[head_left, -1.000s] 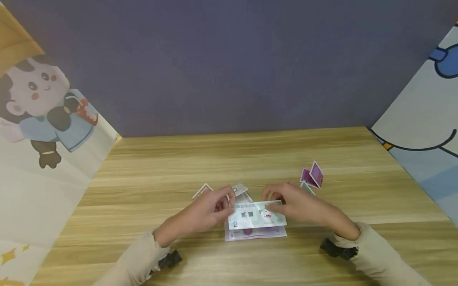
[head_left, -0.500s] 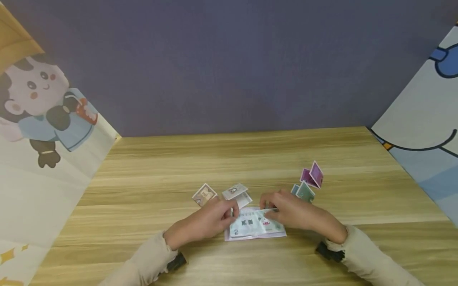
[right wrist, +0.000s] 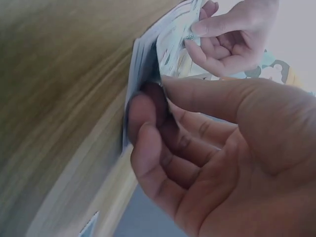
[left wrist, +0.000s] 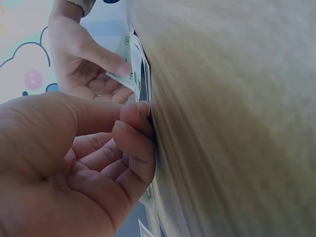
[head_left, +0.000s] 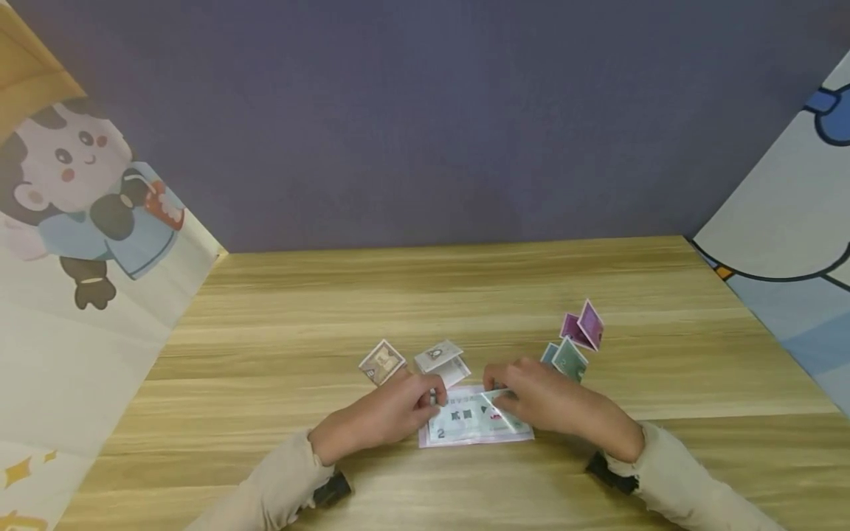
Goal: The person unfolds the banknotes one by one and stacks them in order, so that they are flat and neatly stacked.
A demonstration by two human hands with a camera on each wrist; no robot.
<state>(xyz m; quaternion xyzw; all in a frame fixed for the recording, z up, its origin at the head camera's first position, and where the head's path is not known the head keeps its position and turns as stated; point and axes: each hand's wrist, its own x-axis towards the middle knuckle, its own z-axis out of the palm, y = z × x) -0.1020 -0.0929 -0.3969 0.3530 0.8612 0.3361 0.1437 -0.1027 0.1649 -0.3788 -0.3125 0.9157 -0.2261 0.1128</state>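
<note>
A pale green banknote [head_left: 468,426] marked 2 lies over a pale purple banknote [head_left: 423,441], whose border shows along the front. My left hand [head_left: 398,405] pinches the green banknote near its upper left corner, thumb and index finger low against the stack. At the opposite end my right hand [head_left: 541,394] pinches the same banknote between thumb and fingers. In the right wrist view this end of the green banknote [right wrist: 170,44] stands a little off the stacked banknotes [right wrist: 138,59] below. How many banknotes are in the stack cannot be told.
Behind my left hand lie a folded brown banknote [head_left: 381,361] and a folded grey one [head_left: 438,355]. Beyond my right hand are folded green [head_left: 569,360], blue [head_left: 548,352] and purple [head_left: 589,324] banknotes. A dark panel [head_left: 425,133] closes the wooden table's [head_left: 319,295] back.
Both hands have come down and toward me with the green banknote, which now covers most of the purple one. Over the last half second the hands have barely moved; the banknote's right end shows a bend.
</note>
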